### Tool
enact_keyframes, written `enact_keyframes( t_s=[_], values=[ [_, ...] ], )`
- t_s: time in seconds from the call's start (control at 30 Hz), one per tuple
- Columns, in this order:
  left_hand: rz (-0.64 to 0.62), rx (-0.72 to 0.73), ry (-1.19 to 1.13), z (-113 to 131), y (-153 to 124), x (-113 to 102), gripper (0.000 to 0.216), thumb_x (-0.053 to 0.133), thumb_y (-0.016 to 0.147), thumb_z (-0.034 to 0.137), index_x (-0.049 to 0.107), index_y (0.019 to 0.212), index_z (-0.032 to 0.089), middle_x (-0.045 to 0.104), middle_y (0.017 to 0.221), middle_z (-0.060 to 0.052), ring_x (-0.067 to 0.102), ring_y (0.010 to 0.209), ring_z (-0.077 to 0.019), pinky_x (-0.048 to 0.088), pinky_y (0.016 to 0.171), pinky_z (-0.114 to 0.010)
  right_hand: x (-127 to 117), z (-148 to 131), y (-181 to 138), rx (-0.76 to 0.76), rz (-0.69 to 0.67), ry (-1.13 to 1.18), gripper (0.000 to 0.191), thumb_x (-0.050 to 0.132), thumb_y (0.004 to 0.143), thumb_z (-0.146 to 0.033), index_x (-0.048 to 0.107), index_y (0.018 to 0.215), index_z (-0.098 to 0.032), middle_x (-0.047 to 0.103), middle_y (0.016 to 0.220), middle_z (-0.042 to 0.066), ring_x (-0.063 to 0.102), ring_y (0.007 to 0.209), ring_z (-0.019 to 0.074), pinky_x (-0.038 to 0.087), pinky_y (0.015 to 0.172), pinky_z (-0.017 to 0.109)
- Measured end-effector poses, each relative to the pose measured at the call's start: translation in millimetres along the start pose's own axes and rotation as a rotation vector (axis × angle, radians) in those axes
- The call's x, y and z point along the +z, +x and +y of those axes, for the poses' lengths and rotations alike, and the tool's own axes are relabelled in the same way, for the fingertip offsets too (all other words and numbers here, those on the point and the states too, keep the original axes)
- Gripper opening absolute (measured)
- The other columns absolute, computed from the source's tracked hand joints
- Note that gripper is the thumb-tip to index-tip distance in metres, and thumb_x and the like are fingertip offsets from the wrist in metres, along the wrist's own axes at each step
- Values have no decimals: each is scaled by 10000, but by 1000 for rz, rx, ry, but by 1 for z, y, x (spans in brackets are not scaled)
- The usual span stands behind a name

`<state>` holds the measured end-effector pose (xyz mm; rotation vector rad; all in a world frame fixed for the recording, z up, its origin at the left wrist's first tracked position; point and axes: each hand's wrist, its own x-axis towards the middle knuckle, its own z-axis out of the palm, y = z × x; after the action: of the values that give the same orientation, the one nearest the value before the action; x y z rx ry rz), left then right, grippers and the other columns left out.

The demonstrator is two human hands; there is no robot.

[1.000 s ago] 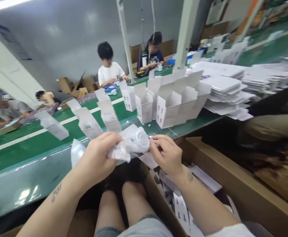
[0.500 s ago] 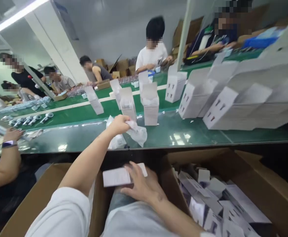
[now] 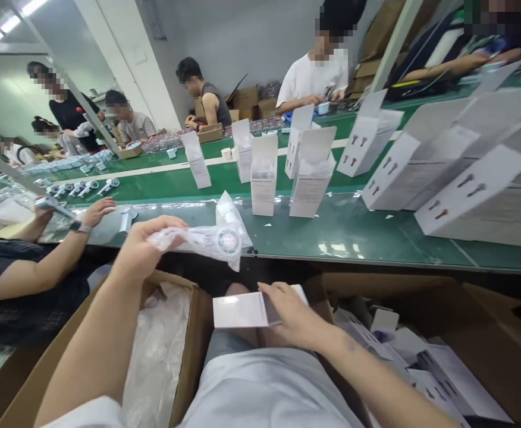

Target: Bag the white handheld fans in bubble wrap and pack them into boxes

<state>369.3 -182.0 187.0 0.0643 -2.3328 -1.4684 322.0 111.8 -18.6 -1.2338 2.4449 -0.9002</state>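
My left hand (image 3: pixel 147 244) is closed on the end of a clear plastic bag with what looks like a small handheld fan (image 3: pixel 228 241) inside. Its round head points right, held above the near edge of the green conveyor. Behind it another bagged item (image 3: pixel 231 219) lies on the conveyor. Over my lap, my right hand (image 3: pixel 289 309) grips a white carton (image 3: pixel 240 310) lying on its side. The carton's flap sticks out to the right of my fingers. Several open white cartons (image 3: pixel 264 193) stand upright on the conveyor ahead.
Left of my lap is a cardboard box (image 3: pixel 191 333) with clear plastic bags. Another cardboard box (image 3: pixel 479 321) at right holds many white cartons. A co-worker's hand (image 3: pixel 95 213) reaches over the conveyor at left, near an unbagged fan (image 3: pixel 128 219). More people sit across the conveyor.
My left hand has drawn the bagged fan left and toward me, away from the standing cartons. The carton stays in my right hand over my lap. The co-worker's hand at left has reached out.
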Motion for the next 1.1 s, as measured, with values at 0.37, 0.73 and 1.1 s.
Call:
enact_keyframes(
  t_s=[0.37,0.73,1.1],
  values=[
    [155,82,-486,14,38,18,234,858,515,258,734,688,159,718,848,-66,600,621,-138,465,510,-223,-235,-17,17,-447,175,-1106,560,462,787,5,554,1290,-224,598,1312,49,473,1230,298,308,1076,545],
    [58,33,-514,36,104,75,315,860,529,275,723,767,120,667,708,-33,545,579,-101,374,480,-194,-209,34,24,-214,588,-585,647,691,818,-349,412,1402,-356,-99,1603,18,22,1455,423,236,1115,658],
    [-295,180,75,72,140,127,133,661,673,277,657,727,155,614,689,-9,538,650,-139,397,589,-254,-181,58,70,-45,485,134,798,787,660,-434,299,1270,-272,475,1288,105,541,1120,291,474,944,483]
  ],
)
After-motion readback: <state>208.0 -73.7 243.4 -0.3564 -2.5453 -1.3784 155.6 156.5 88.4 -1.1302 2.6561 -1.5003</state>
